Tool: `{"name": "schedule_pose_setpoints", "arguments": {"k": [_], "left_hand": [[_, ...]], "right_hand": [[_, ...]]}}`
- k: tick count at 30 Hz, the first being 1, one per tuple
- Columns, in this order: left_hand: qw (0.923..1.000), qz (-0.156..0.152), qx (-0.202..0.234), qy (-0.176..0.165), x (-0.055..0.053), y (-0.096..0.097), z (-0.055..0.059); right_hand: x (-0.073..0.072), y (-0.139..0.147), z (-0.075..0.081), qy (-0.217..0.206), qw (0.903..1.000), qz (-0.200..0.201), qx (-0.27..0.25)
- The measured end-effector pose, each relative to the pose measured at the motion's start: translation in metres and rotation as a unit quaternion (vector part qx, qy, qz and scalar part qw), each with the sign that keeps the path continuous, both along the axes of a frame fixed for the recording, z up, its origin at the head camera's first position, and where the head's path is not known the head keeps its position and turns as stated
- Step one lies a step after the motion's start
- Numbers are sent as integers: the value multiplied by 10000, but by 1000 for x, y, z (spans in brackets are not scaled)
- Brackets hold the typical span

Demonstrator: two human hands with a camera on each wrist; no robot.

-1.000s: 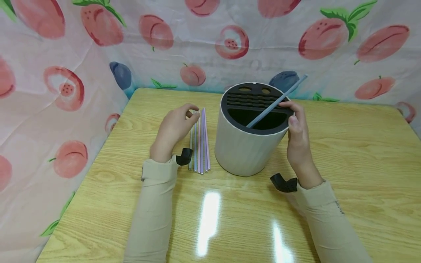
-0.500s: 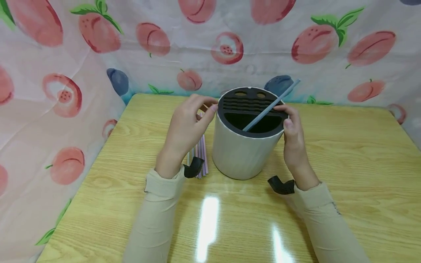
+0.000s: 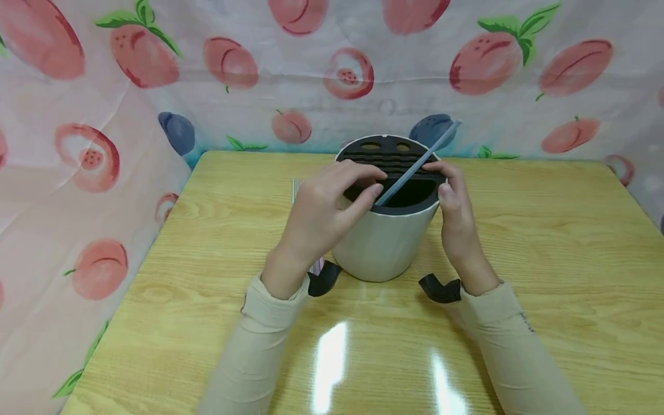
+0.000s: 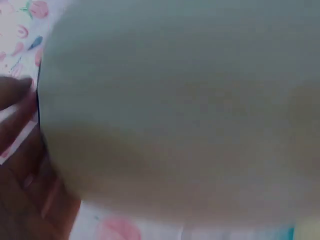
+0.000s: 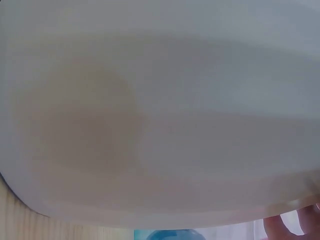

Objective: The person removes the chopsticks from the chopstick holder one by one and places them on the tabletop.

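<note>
A round knife holder, off-white with a black slotted top, stands on the table. A light blue stick, resembling a chopstick, leans out of its half-moon opening. My left hand is over the holder's left rim, index finger and thumb apart, their tips close beside the stick. On the far right, my right hand grips the rim, fingers over the top and thumb outside. Both wrist views are mostly filled by the blurred holder wall. Several thin pastel sticks lie on the table, largely hidden behind my left hand.
The wood-grain table extends to both sides and in front of the holder. A peach-printed cloth hangs behind it and along the left. A black curved piece sticks out at each wrist.
My left hand has moved right, from above the pastel sticks past the holder's left edge to over its top. My right hand keeps its grip on the rim; the blue stick still leans the same way.
</note>
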State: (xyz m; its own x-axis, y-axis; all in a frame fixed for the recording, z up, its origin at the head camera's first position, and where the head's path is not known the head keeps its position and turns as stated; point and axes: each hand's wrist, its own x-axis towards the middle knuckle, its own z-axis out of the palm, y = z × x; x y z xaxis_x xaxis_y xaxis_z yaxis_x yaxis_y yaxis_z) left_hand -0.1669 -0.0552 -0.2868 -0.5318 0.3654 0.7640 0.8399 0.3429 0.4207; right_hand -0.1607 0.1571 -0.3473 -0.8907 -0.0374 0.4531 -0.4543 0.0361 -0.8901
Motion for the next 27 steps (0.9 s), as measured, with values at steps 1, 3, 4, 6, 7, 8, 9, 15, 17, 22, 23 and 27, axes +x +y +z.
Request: {"name": "schedule_pose_setpoints", "arguments": {"k": [1,3,4,6,7,8,9,15,17,22,23,27], "left_hand": [[9999,7,-22,-135,1,2,0],[9990,132,-73,-416,1,6,2],[9984,232,-119,-507,0,9,2],[9968,428,-291,-608,0,14,4],[9956,567,-456,-595,-1,17,5],[9937,723,-663,-547,0,21,6],[9909,901,-882,-479,0,24,6],[9612,1869,-1923,-653,11,37,13],[9539,1982,-2079,-867,13,39,15],[9498,2024,-2181,-962,14,42,16],[9507,2031,-2165,-899,14,42,16],[9573,2001,-1989,-636,11,41,14]], "right_hand": [[0,0,1,7,10000,-10,33],[-1,1,2,56,10000,-19,76],[-1,2,2,84,9999,-15,88],[-2,3,3,161,9998,-14,111],[-2,3,3,179,9998,0,99],[-3,4,4,193,9998,16,100],[-3,4,4,195,9998,41,87],[0,3,2,121,9998,46,120],[2,3,1,87,9998,7,179],[5,3,0,54,9997,-39,235],[5,3,-1,65,9997,-38,223],[2,2,1,155,9997,7,163]]}}
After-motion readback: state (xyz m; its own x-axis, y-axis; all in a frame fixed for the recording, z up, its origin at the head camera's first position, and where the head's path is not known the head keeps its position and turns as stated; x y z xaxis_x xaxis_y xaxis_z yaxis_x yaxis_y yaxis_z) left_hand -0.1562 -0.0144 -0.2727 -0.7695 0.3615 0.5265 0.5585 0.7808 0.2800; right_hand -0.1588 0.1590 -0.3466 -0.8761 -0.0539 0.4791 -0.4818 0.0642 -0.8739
